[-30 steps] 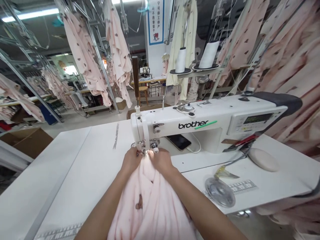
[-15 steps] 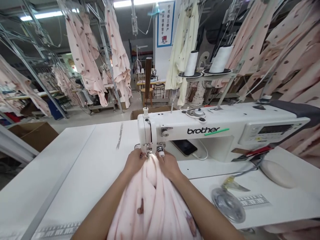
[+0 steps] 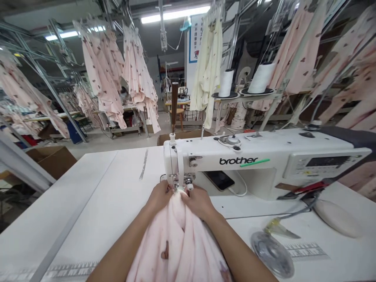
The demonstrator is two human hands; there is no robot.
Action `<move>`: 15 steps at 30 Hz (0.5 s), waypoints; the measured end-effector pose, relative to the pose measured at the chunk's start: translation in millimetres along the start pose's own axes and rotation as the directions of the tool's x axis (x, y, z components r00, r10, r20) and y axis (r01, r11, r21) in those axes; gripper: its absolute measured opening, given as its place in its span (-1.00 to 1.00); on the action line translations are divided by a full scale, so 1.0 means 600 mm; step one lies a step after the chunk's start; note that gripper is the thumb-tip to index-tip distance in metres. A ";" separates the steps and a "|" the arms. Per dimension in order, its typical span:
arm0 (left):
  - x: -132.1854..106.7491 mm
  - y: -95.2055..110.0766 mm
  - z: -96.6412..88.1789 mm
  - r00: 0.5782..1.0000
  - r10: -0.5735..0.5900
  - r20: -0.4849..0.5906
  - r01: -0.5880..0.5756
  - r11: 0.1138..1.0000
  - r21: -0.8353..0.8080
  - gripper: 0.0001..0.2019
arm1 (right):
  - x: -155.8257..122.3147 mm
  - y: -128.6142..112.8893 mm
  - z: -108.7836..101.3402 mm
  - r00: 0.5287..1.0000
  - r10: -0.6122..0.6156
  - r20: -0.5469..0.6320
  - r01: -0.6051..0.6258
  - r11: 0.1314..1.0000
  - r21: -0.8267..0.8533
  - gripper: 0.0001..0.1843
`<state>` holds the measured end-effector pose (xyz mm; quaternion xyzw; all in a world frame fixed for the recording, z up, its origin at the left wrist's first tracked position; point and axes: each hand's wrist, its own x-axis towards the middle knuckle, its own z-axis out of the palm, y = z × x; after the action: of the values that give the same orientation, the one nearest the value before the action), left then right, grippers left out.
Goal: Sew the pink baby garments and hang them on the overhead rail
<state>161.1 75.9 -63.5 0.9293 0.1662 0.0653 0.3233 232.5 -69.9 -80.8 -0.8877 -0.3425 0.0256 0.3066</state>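
Note:
A white sewing machine [image 3: 205, 154] stands before me, its needle area lit from above. Pale pink fabric [image 3: 179, 243] with brown motifs runs from the needle down toward my body, gathered in folds. My left hand [image 3: 160, 196] grips the fabric just left of the presser foot, fingers curled. On the other side my right hand [image 3: 198, 199] pinches the same fabric close to the foot, thumb on top. The fingertips of both hands are partly hidden by the machine head and the cloth.
Under the machine arm lies a phone [image 3: 219, 180] with a white cable. To the right are a clear round dish [image 3: 272, 252], yellow-handled snips [image 3: 279, 228] and a beige oval object [image 3: 336, 217]. Thread cones [image 3: 226, 83] stand behind; pink garments [image 3: 101, 74] hang around.
The camera view has tilted up slightly, so the scene sits lower. My right hand has come nearer the foot, its thumb now showing on the fabric. The left hand stays beside the needle.

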 end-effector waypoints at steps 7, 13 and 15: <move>-0.009 0.007 -0.007 0.998 0.051 0.034 -0.047 0.994 -0.098 -0.84 | 0.000 -0.010 -0.006 0.998 -0.053 0.026 0.054 0.997 -0.054 -0.82; -0.069 0.022 -0.060 0.975 0.098 0.197 -0.047 0.968 -0.246 -0.96 | -0.048 -0.039 -0.042 0.982 -0.133 0.131 0.135 0.991 -0.010 -0.83; -0.119 0.028 -0.079 0.963 0.128 0.237 -0.048 0.948 -0.315 -0.90 | -0.079 -0.061 -0.055 0.974 -0.194 0.115 0.186 0.979 0.082 -0.92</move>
<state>87.8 65.8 -16.7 0.8752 0.0693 -0.0148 0.4786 183.1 -95.5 -41.4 -0.8362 -0.4430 0.0627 0.3172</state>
